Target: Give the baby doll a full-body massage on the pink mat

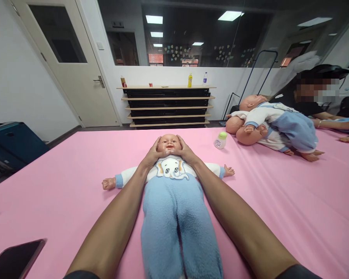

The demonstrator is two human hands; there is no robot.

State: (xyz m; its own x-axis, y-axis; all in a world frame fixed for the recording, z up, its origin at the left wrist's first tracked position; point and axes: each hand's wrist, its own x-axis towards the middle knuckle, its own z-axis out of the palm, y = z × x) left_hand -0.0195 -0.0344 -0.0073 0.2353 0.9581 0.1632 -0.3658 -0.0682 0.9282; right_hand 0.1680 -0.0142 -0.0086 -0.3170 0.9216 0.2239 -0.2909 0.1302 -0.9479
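A baby doll (pixel 174 205) in a white and light-blue fleece outfit with an elephant face on the chest lies on its back, arms spread. Its head (pixel 170 142) is cupped between both my hands. My left hand (pixel 154 155) rests along one side of the head, fingers up beside the cheek and thumb near the chin. On the other side my right hand (pixel 186 152) mirrors it, its thumb also by the chin. The doll's face is visible between them, while the back of its head is hidden.
The doll lies on a pink-covered table (pixel 81 174). A small bottle with a green cap (pixel 220 140) stands to the right. Several dolls (pixel 282 124) are piled farther right, near another person (pixel 311 89). A phone (pixel 16 259) lies front left. Behind is a shelf (pixel 167 98).
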